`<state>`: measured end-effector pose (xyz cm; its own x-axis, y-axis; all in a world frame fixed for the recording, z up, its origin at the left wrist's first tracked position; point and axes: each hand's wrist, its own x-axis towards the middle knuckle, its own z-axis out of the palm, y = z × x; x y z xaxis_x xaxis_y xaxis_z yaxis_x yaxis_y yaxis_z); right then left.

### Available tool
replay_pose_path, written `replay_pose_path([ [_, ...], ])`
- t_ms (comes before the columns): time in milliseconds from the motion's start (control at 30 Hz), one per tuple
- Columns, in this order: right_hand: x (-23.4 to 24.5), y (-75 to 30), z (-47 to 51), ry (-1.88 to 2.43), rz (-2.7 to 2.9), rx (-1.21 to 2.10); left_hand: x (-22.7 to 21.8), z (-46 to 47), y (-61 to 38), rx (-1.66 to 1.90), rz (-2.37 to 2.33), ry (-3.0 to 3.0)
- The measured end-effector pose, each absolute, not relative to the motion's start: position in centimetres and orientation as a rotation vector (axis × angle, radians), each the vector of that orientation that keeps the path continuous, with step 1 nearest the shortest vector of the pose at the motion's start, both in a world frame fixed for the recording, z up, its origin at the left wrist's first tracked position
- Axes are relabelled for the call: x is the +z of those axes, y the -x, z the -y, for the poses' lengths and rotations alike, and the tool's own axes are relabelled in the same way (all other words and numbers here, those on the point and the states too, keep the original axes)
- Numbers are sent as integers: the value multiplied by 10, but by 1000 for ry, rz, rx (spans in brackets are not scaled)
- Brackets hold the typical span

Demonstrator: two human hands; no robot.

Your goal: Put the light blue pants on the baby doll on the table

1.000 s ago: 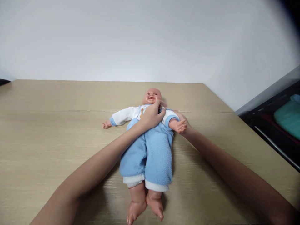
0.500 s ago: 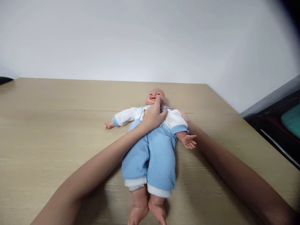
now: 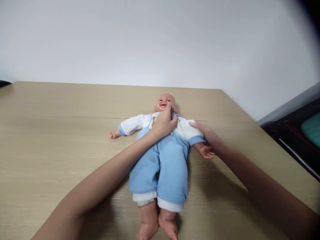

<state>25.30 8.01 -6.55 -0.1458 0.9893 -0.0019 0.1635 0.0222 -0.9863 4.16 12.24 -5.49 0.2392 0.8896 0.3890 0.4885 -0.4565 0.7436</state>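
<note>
A baby doll in blue fleece dungarees and a white top lies on its back on the wooden table, head away from me. My left hand rests on its chest, fingers curled and pinching the clothing near the collar, just under the chin. My right hand lies over the doll's white sleeve at its right-side arm, fingers stretched along the sleeve. The doll's other arm sticks out to the left, and its bare feet point towards me.
A white wall rises behind the table's far edge. To the right, past the table's edge, stands a dark unit with a teal item inside. A dark object peeks in at the far left.
The doll's right-side arm, raised a second ago, has come down onto the table. My right hand has come out from behind that arm and now lies over the sleeve. My left hand stays on the chest.
</note>
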Motion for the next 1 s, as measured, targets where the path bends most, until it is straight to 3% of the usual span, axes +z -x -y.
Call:
replay_pose_path([
  [133,-57,-272,-46,1452,1348,1587,-55,-123,-42,1101,-1243,-2072],
  [400,-84,-319,-57,1517,1344,1299,-52,-121,-41,1007,-1220,-2231],
  [633,-83,-364,-69,1562,1681,1121,-31,-120,-30,777,-1256,-2397],
  [1000,-85,-359,-67,1566,1819,869,-42,-135,-17,871,-1203,-2531],
])
